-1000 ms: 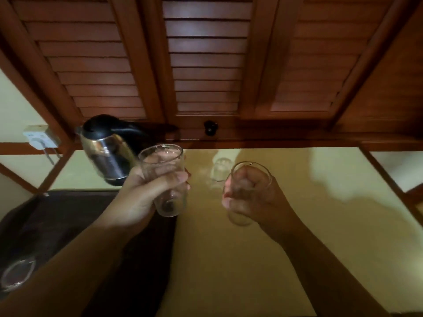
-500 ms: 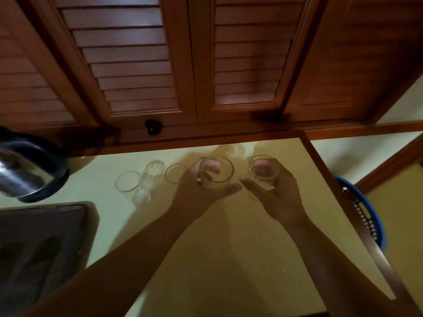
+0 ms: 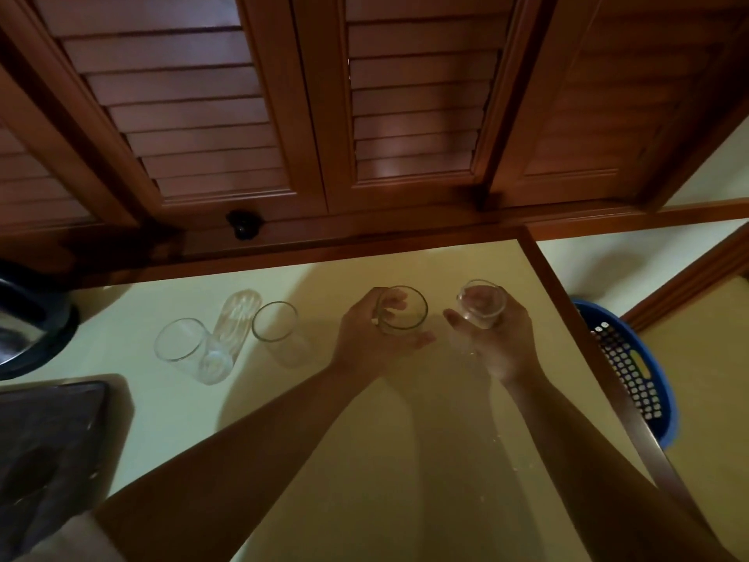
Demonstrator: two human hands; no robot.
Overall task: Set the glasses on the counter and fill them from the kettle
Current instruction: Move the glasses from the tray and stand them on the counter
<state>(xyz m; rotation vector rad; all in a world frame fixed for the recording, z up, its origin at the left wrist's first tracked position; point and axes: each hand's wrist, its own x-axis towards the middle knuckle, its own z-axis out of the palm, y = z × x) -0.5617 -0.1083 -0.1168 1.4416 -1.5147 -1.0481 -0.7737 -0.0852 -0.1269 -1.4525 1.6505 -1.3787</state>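
Note:
My left hand (image 3: 371,338) wraps a clear glass (image 3: 405,312) held upright at the pale counter (image 3: 397,440). My right hand (image 3: 500,338) grips a second clear glass (image 3: 482,304) just to its right, near the counter's right edge. I cannot tell whether either glass touches the counter. Three more clear glasses stand to the left: one (image 3: 275,326) nearest my left hand, a ribbed one (image 3: 233,330), and one (image 3: 180,340) farthest left. The steel and black kettle (image 3: 28,322) sits at the far left edge, mostly cut off.
A dark sink (image 3: 48,448) lies at the lower left. Wooden louvred cupboard doors (image 3: 210,115) hang above the counter, with a black knob (image 3: 242,225). A blue perforated basket (image 3: 632,375) sits below the counter's wooden right edge (image 3: 600,358).
Both hands carried their glasses from in front of the kettle rightward and down toward the counter beside the other glasses. The view swung right, pushing the kettle to the left edge.

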